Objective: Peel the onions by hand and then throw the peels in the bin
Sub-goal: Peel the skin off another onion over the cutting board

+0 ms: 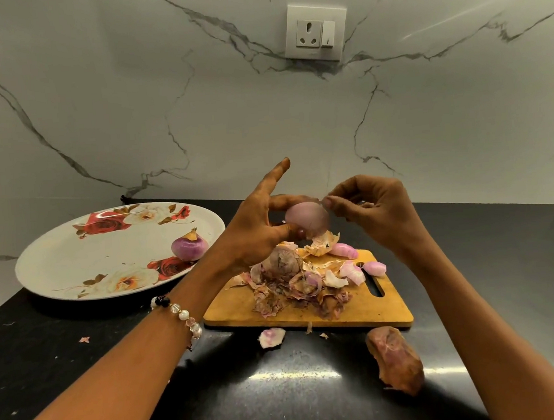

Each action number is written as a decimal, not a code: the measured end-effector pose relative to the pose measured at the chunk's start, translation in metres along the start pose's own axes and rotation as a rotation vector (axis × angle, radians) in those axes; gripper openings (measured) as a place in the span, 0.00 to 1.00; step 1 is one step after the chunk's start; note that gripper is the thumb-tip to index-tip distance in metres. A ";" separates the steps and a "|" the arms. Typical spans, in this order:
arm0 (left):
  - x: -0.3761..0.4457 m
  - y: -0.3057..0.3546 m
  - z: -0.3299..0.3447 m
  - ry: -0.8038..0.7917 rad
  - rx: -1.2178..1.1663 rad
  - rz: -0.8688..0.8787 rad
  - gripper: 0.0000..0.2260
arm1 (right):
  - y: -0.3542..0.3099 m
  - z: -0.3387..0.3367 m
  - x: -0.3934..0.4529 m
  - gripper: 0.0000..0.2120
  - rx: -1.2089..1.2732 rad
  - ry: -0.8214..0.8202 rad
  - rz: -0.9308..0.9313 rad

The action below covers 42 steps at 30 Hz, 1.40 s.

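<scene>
Black polished countertop (285, 393) under a white veined marble wall (227, 113). Held above the far edge of the wooden cutting board (371, 305): one pale pink onion (305, 219), mostly bare. Left hand (257, 226) grips it between thumb and curled lower fingers, index finger sticking straight up toward 12 o'clock. Right hand (374, 209), at 3 o'clock of the onion, has fingers bunched, pinching a thin translucent strip of skin (323, 205) at the onion's upper right side; a papery flap hangs below the onion. Beaded bracelet (181, 313) on left wrist. Directly beneath, at 6 o'clock, a heap of dry brown-purple peels (295, 285) on the board, with an unpeeled onion (282, 263) sitting in the heap. Pink fleshy onion pieces (357, 266) lie at 3 o'clock of the heap, near the board's handle slot. Off the board's near edge: small pink scrap (271, 337) and a large brown husk (396, 358) on the counter. At 9 o'clock, floral plate (72, 261) holding one peeled purple onion (190, 246) near its right rim. Socket and switch plate (315, 32) on wall, 12 o'clock.
</scene>
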<state>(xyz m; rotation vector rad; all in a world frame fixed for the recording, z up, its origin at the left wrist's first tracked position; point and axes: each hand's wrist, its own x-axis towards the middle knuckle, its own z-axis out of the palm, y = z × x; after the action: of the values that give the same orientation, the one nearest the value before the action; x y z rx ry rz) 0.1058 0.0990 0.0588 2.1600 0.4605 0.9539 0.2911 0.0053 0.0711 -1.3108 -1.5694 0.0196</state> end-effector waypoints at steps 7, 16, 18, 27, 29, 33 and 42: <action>-0.001 0.001 0.002 0.016 0.017 -0.019 0.45 | -0.004 0.009 -0.004 0.11 -0.158 -0.058 -0.205; -0.003 0.003 0.003 0.078 0.006 -0.046 0.45 | 0.001 0.022 -0.003 0.03 -0.379 0.034 -0.271; -0.003 0.004 0.004 0.071 0.016 -0.048 0.45 | 0.004 0.024 -0.003 0.04 -0.432 0.027 -0.260; -0.002 0.006 0.000 0.003 -0.028 -0.044 0.45 | 0.014 0.013 0.000 0.06 -0.475 0.089 -0.061; -0.002 0.006 0.000 -0.008 -0.030 -0.038 0.45 | 0.010 0.009 0.000 0.02 -0.377 0.111 -0.021; -0.002 0.004 0.000 -0.002 -0.014 -0.043 0.45 | -0.001 0.006 -0.001 0.10 -0.140 0.113 -0.054; -0.001 0.004 0.004 0.027 0.086 -0.001 0.45 | -0.007 0.015 -0.005 0.09 -0.259 -0.036 -0.202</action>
<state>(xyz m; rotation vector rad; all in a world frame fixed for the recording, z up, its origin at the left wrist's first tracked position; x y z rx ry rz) 0.1087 0.0939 0.0590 2.2254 0.5242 0.9805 0.2754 0.0071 0.0652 -1.3480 -1.7725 -0.2968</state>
